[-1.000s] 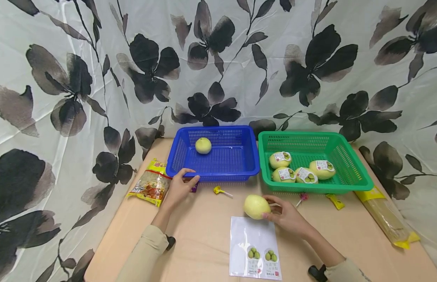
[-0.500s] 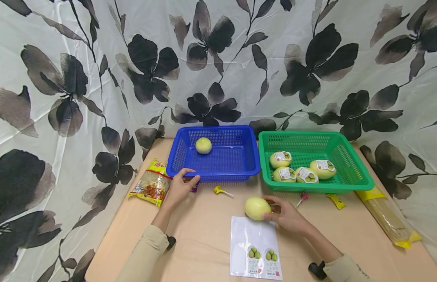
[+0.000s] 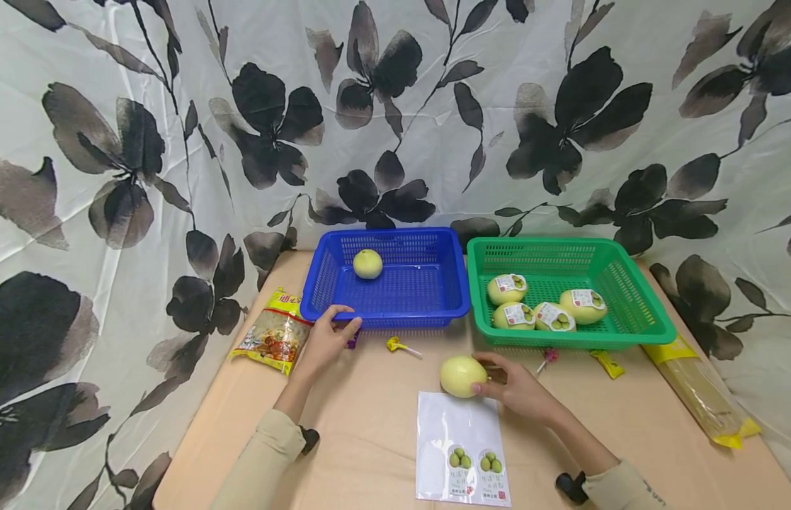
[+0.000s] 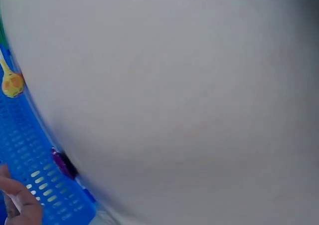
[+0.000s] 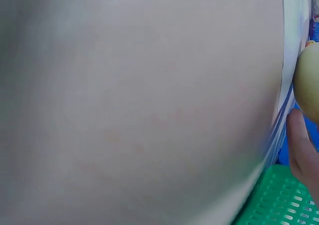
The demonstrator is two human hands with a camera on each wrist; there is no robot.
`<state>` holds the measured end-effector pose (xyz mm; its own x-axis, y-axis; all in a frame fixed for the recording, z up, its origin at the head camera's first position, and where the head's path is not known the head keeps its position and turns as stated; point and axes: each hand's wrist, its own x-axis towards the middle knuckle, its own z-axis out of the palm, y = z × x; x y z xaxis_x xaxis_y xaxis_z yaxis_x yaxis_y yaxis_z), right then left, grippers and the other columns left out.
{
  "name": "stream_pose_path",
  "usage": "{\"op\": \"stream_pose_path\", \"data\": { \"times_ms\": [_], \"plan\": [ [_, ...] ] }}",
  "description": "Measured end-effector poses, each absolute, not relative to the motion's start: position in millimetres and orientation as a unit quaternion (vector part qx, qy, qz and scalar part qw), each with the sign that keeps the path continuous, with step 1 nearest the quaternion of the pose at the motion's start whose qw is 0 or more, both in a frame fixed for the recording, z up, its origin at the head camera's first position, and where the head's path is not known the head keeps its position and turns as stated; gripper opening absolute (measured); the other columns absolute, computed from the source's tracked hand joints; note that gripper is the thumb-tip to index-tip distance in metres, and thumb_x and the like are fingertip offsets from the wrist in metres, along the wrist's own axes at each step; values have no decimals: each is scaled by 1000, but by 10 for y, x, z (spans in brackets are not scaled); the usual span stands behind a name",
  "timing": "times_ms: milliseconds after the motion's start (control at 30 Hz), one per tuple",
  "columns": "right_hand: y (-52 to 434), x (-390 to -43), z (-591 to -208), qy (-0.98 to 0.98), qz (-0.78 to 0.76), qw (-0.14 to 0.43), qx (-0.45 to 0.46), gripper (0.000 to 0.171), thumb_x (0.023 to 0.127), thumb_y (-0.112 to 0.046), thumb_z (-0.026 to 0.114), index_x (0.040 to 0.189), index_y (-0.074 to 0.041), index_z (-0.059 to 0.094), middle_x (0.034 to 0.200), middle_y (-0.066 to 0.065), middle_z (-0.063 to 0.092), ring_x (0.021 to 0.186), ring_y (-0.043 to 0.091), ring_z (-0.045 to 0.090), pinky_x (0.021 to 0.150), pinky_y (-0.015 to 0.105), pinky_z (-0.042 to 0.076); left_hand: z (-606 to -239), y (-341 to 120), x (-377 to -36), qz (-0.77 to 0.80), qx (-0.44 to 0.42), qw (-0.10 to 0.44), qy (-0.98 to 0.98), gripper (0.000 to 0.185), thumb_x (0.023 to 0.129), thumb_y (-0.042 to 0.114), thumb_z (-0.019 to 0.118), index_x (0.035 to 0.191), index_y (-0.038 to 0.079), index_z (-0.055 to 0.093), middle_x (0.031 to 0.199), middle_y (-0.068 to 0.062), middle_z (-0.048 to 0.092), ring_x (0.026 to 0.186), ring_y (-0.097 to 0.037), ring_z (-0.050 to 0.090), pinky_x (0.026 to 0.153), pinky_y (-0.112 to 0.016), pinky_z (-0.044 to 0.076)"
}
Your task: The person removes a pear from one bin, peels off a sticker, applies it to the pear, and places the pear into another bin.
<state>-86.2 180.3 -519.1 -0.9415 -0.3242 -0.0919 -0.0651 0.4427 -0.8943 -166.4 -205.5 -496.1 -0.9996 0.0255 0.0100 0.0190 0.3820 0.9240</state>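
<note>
My right hand (image 3: pixel 513 388) holds a round pale yellow-green fruit (image 3: pixel 462 376) from its right side, thumb in front. The fruit is just over the top edge of a white sticker sheet (image 3: pixel 442 439), which bears two printed fruit labels. In the right wrist view, part of the fruit (image 5: pixel 310 83) shows beside a finger. My left hand (image 3: pixel 327 340) grips the front left rim of a blue basket (image 3: pixel 401 318); one similar fruit (image 3: pixel 367 264) lies inside. A green basket (image 3: pixel 573 343) to the right contains several fruits (image 3: pixel 515 316) with labels on them.
A yellow food bag (image 3: pixel 274 333) lies left of the blue basket. In front of the baskets are a yellow lollipop (image 3: pixel 395 345), a pink lollipop (image 3: pixel 549 356), a yellow packet (image 3: pixel 607 364) and a purple wrapper (image 3: pixel 353 341). A long noodle-like pack (image 3: pixel 697 397) lies at the right edge.
The fruit and my right hand stay almost in place, with only a very slight shift. My left hand remains at the blue basket's rim.
</note>
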Motion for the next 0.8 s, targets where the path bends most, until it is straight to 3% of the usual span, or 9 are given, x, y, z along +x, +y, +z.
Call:
{"op": "stream_pose_path", "data": {
  "times_ms": [167,300,367,433,567,700,800],
  "plan": [
    [1809,-857,-5187,839,-516,123,-119,68,94,-27,79,149,1,49,145,24,58,128,41,62,104,47,55,-4921,-1952,-1606,514,12,-34,857,52,103,28,67,145,5,46,80,-16,73,64,-22,67,53,-24,45],
    [1819,-827,-5155,841,-514,123,-120,70,94,-28,78,150,0,48,147,25,56,131,43,59,107,50,53,-4893,-1797,-1507,494,7,-87,865,53,103,25,66,145,7,38,60,-1,55,48,-10,46,47,-24,36],
    [1835,-787,-5113,845,-509,116,-111,71,94,-29,78,151,-1,47,150,25,54,133,45,58,107,53,52,-4886,-1700,-1440,489,22,-97,867,46,103,24,67,138,8,42,63,3,51,49,-8,43,47,-23,35],
    [1854,-742,-5058,851,-506,97,-104,70,94,-28,78,151,-1,46,151,26,51,134,47,56,107,54,52,-4890,-1598,-1370,484,60,-82,869,37,100,18,69,130,6,51,70,1,55,56,-9,48,51,-23,40],
    [1857,-642,-4933,863,-495,28,-96,61,94,-20,78,146,0,52,142,25,54,128,44,58,103,50,55,-4958,-1380,-1236,444,176,9,879,19,94,8,73,112,1,69,93,-7,69,75,-14,61,68,-24,51],
    [1781,-526,-4831,874,-474,-22,-109,42,92,-16,80,129,-2,65,119,16,65,107,25,66,89,36,62,-5089,-1183,-1123,376,258,87,886,19,89,7,78,106,3,74,102,-11,71,90,-20,65,81,-27,52],
    [1702,-420,-4816,872,-466,7,-148,31,92,-17,80,117,-4,69,104,9,68,91,10,64,77,26,59,-5178,-1075,-1058,333,270,105,897,25,83,9,83,105,3,72,98,-11,66,90,-18,57,83,-27,48]
  ]
}}
